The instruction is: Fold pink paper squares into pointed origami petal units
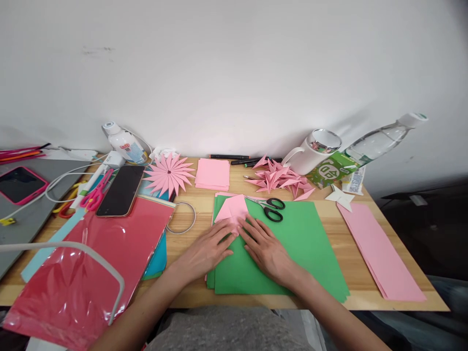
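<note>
A small pink folded paper (pixel 234 208) lies on a stack of green paper sheets (pixel 300 243) in the middle of the wooden table (pixel 351 292). My left hand (pixel 208 248) lies flat on the green sheets, fingers stretched out, fingertips pressing the near edge of the pink paper. My right hand (pixel 265 246) lies flat beside it, fingers spread, tips touching the same paper's near right edge. Black-handled scissors (pixel 271 208) rest just beyond my right hand.
A pile of folded pink paper pieces (pixel 280 179), a pink paper flower (pixel 168 175) and a stack of pink squares (pixel 212 174) sit farther back. A phone (pixel 122 190), red plastic-wrapped paper (pixel 95 263), pink strips (pixel 380 253), a mug (pixel 310 153) and bottles (pixel 380 141) surround them.
</note>
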A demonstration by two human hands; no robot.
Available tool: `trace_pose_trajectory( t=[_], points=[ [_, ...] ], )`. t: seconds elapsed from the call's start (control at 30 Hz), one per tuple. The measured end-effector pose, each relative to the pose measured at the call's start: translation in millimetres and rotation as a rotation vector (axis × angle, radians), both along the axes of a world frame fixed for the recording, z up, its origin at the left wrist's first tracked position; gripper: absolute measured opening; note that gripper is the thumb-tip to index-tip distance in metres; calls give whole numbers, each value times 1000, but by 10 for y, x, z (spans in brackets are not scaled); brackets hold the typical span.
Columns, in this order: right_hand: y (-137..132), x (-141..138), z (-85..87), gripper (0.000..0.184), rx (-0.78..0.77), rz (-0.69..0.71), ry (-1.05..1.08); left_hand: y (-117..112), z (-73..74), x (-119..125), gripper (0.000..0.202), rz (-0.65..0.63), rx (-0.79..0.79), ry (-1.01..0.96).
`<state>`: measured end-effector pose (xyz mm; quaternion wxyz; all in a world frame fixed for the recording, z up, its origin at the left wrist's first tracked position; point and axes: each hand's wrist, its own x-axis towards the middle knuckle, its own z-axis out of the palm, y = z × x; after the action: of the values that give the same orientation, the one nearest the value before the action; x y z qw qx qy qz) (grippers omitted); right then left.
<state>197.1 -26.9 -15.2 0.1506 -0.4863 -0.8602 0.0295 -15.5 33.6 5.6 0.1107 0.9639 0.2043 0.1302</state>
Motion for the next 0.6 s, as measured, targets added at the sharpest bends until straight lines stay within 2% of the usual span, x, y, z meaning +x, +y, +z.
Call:
trace_pose_trajectory(
  t=[0.3,0.6],
  points=[
    [4,4,13,47,-7,24,-2,-8,-22,-10,41,22,-25,-9],
    [19,17,64,45,-26,42,-2,-14,-26,0,42,32,23,39]
  ],
)
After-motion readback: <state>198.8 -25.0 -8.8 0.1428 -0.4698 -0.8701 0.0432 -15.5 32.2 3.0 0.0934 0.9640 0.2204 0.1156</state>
